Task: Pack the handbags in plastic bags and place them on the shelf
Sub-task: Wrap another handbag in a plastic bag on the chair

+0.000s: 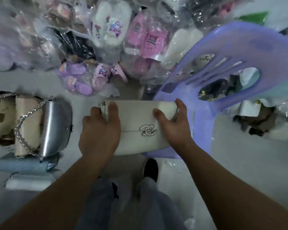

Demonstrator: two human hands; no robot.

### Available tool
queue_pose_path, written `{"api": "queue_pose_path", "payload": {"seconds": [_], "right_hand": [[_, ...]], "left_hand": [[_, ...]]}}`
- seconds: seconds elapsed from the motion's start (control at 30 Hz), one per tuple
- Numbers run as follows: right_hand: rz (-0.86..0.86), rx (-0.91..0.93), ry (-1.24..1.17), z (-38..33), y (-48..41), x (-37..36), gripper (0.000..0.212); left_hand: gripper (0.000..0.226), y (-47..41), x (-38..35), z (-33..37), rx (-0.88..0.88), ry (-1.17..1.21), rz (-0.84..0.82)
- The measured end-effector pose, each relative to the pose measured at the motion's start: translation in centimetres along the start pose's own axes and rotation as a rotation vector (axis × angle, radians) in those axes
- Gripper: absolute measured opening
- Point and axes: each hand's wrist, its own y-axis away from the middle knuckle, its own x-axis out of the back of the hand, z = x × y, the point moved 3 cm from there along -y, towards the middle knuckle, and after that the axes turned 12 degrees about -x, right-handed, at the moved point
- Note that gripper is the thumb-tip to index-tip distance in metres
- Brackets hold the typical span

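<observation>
A cream handbag (136, 117) with a sparkly silver clasp on its flap is held flat in front of me, over the edge of a purple plastic chair (239, 52). My left hand (100, 130) grips its left end, thumb on top. Its right end is held by my right hand (173, 123), fingers curled over the top edge. To the left on the floor lie a silver handbag (55, 128) with a chain strap and a beige handbag (27, 123) beside it. No plastic bag is around the cream handbag.
A heap of slippers in clear plastic bags (110, 30) fills the floor ahead. Pale blue (22, 165) and white (28, 181) folded items lie at lower left. My legs and a dark shoe (150, 168) are below. More clutter sits behind the chair at right.
</observation>
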Motion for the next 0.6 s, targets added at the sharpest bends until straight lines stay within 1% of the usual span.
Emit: {"api": "queue_pose_path", "payload": {"seconds": [0.03,0.1,0.17,0.23,0.3,0.47,0.53,0.6], "right_hand": [[0.026,-0.024,-0.034,0.9,-0.6,1.6,0.094],[0.077,-0.072,-0.092,3.0,-2.1,4.1,0.101],[0.125,-0.127,-0.107,5.4,-4.1,6.4,0.108],[0.149,-0.138,-0.12,7.8,-6.6,8.2,0.106],[0.152,-0.159,-0.114,10.5,-9.6,10.0,0.101],[0.092,-0.215,-0.118,14.8,-15.5,12.7,0.106],[0.024,-0.233,-0.118,15.8,-17.0,12.8,0.109],[-0.044,-0.249,-0.096,16.4,-17.9,12.5,0.112]], "left_hand": [[0.05,0.1,-1.6,1.3,-0.007,-0.027,-0.039],[0.049,0.4,-5.2,3.1,0.036,-0.035,-0.109],[0.048,0.9,-9.2,4.6,0.113,0.001,-0.101],[0.048,1.2,-13.0,6.0,0.134,-0.006,-0.094],[0.054,1.4,-17.2,7.3,0.132,-0.035,-0.112],[0.058,1.1,-24.9,9.0,0.052,-0.152,-0.119],[0.061,0.7,-26.7,9.1,0.056,-0.184,-0.124],[0.07,0.2,-27.7,8.9,0.067,-0.215,-0.16]]}}
